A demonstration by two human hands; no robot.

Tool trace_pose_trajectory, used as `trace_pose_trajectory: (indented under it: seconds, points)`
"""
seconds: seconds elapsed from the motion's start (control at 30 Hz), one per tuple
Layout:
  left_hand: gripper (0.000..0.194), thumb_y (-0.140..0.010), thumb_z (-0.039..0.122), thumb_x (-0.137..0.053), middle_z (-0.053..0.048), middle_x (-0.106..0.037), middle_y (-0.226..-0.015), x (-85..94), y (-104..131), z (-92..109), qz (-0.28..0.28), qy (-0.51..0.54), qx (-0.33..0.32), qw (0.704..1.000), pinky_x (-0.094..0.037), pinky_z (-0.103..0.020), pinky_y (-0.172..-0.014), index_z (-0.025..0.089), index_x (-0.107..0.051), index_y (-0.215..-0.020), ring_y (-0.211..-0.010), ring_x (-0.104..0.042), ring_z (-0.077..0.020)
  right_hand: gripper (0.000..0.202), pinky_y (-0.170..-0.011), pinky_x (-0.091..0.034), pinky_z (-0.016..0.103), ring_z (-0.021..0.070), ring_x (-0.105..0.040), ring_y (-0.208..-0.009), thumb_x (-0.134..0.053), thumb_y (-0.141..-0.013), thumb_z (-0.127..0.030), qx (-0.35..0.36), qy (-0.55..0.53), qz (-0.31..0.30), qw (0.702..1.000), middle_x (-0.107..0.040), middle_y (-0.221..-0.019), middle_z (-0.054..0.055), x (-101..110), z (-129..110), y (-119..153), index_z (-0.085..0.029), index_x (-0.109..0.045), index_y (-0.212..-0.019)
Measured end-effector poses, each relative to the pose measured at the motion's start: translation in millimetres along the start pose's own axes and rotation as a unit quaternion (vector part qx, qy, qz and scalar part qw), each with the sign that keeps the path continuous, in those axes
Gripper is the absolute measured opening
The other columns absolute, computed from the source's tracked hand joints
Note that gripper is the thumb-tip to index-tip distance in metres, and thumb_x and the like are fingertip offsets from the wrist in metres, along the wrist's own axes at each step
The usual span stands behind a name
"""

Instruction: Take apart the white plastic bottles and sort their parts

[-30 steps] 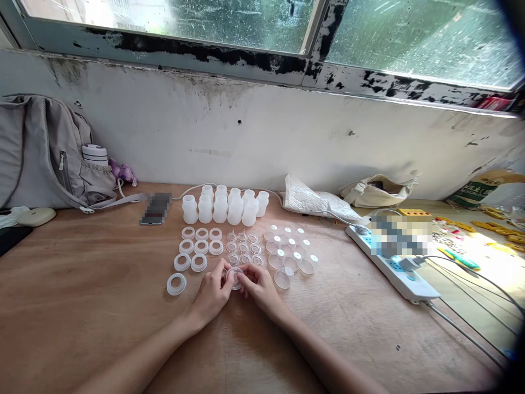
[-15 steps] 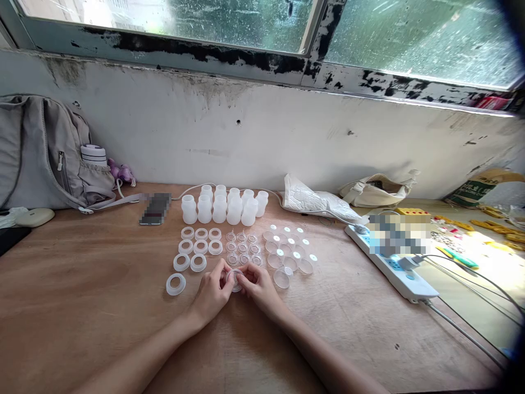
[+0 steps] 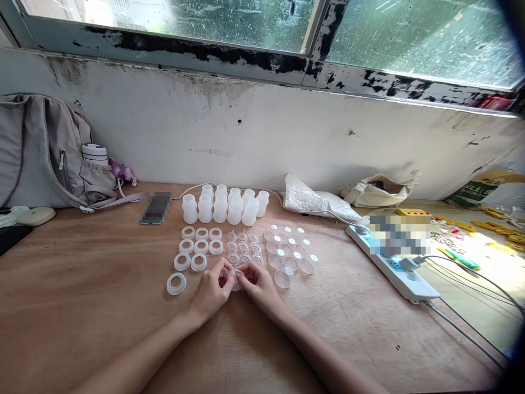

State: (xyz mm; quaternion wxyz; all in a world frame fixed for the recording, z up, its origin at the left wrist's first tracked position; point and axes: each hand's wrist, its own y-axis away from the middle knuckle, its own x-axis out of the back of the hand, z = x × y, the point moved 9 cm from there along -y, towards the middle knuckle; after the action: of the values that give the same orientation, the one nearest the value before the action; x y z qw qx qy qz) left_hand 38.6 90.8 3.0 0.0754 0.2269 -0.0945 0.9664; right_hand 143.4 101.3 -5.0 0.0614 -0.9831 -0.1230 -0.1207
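Observation:
Between my two hands, low over the wooden table, is a translucent plastic ring (image 3: 237, 287), partly covered by the fingers. My left hand (image 3: 211, 290) pinches its left side with thumb and fingers. On the opposite side my right hand (image 3: 262, 287) grips it the same way. Whether a second part sits inside the ring cannot be made out. Left of my hands lie several white screw rings (image 3: 169, 285) in rows. Just beyond the fingertips are several clear silicone teats (image 3: 244, 258). To the right stand several clear domed caps (image 3: 282, 281).
Several frosted white bottles (image 3: 220, 209) stand upright in rows behind the small parts. A phone (image 3: 156, 209) and a grey backpack (image 3: 30, 153) are at the left. On the right lie a white power strip (image 3: 418, 289) with cables, a white plastic package (image 3: 307, 197) and a cream pouch (image 3: 377, 190).
The ring looks slightly tilted between my fingers compared with before. Both hands stay in nearly the same place, and the laid-out parts have not moved.

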Motion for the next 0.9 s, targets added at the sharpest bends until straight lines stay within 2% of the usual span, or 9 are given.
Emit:
trace_pose_trajectory:
  seconds: [0.2, 0.43, 0.6, 0.73, 0.9]
  points:
    - [0.019, -0.076, 0.023, -0.047, 0.002, -0.058, -0.065, 1.3, 0, 5, -0.006, -0.015, -0.018, 1.0, -0.041, -0.021, -0.054, 0.021, -0.045, -0.095, -0.055, -0.055, -0.0117, 0.013, -0.051, -0.04, 0.021, 0.0104, -0.049, -0.058, -0.052, -0.073, -0.022, 0.026, -0.005, -0.002, 1.0, -0.056, -0.07, 0.0, 2, -6, -1, -0.017, -0.052, -0.086]
    - [0.018, -0.074, 0.018, -0.046, 0.004, -0.053, -0.06, 0.5, 1, 6, -0.006, -0.044, -0.016, 0.999, -0.039, -0.021, -0.053, 0.021, -0.046, -0.092, -0.053, -0.051, -0.0111, 0.012, -0.049, -0.037, 0.02, 0.0082, -0.043, -0.053, -0.05, -0.07, -0.014, 0.05, 0.036, 0.012, 0.998, -0.052, -0.067, -0.002, 2, -10, 0, -0.018, -0.05, -0.081]
    - [0.015, -0.075, 0.019, -0.045, 0.006, -0.049, -0.055, 0.4, 1, 7, -0.011, -0.054, -0.006, 0.998, -0.036, -0.02, -0.051, 0.021, -0.046, -0.089, -0.048, -0.047, -0.0106, 0.012, -0.048, -0.035, 0.019, 0.0079, -0.041, -0.052, -0.049, -0.07, -0.013, 0.048, 0.051, 0.017, 0.997, -0.05, -0.065, -0.003, 2, -14, 2, -0.018, -0.049, -0.081]
    - [0.015, -0.076, 0.022, -0.045, 0.005, -0.052, -0.057, 0.7, 2, 8, -0.008, -0.047, -0.006, 0.999, -0.036, -0.021, -0.052, 0.021, -0.046, -0.091, -0.049, -0.049, -0.011, 0.011, -0.048, -0.035, 0.02, 0.0086, -0.043, -0.052, -0.048, -0.072, -0.014, 0.049, 0.088, 0.027, 0.995, -0.052, -0.066, -0.002, 4, -17, 3, -0.017, -0.05, -0.082]
    - [0.01, -0.082, 0.025, -0.038, 0.003, -0.055, -0.058, -0.8, 2, 9, -0.013, -0.045, -0.016, 0.999, -0.035, -0.021, -0.05, 0.02, -0.046, -0.087, -0.047, -0.049, -0.011, 0.007, -0.051, -0.037, 0.022, 0.0103, -0.046, -0.054, -0.046, -0.077, -0.02, 0.073, 0.128, 0.035, 0.988, -0.055, -0.065, 0.0, 3, -23, 5, -0.017, -0.051, -0.074]
